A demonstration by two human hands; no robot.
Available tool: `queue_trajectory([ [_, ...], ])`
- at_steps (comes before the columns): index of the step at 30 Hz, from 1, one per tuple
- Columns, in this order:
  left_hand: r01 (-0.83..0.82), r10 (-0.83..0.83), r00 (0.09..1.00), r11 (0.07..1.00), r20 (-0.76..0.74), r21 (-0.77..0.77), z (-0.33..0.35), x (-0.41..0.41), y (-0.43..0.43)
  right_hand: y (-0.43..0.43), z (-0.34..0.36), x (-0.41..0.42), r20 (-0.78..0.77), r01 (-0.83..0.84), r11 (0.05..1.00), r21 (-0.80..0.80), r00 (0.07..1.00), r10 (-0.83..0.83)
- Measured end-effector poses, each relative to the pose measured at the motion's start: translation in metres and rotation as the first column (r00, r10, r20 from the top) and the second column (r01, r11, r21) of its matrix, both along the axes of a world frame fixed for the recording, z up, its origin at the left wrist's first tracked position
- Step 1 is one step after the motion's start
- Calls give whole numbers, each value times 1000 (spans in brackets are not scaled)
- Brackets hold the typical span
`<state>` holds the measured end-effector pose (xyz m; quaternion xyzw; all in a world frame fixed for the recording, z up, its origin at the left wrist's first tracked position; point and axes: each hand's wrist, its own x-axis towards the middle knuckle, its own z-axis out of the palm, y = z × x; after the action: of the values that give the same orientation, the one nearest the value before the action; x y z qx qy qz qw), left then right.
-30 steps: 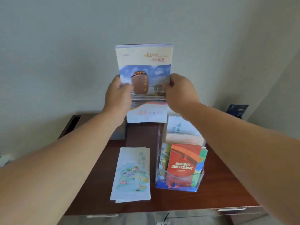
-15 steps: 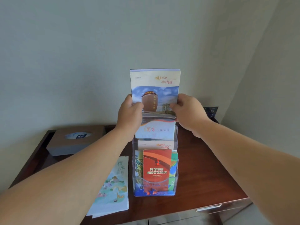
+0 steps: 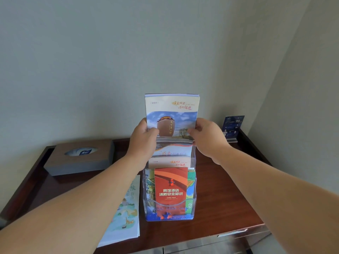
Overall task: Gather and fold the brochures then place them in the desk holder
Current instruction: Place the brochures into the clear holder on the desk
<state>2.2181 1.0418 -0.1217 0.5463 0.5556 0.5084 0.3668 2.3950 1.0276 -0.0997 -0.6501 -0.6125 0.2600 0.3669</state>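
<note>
Between your left hand (image 3: 142,138) and right hand (image 3: 207,136), both pinching its side edges, the brochure (image 3: 171,110) stands upright. The rear pocket of the desk holder (image 3: 193,182) lies directly beneath them, so lower straight down.

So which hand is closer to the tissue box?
Left. The left hand grips the brochure on the side toward the tissue box; the right hand grips its other side, farther off.
</note>
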Motion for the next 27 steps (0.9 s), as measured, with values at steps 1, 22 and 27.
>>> queue_trajectory([
  [1,3,-3,1000,1000,-16,-14,-2,0,0,0,-3,1,-2,1,1000,-12,1000,-1],
  [22,-135,54,841,984,-538,-113,-42,-5,-11,1,-59,-4,227,75,952,-296,974,-6],
  [27,-137,41,796,984,-604,-113,-44,-8,-12,6,-60,-3,283,77,940,-334,959,22],
])
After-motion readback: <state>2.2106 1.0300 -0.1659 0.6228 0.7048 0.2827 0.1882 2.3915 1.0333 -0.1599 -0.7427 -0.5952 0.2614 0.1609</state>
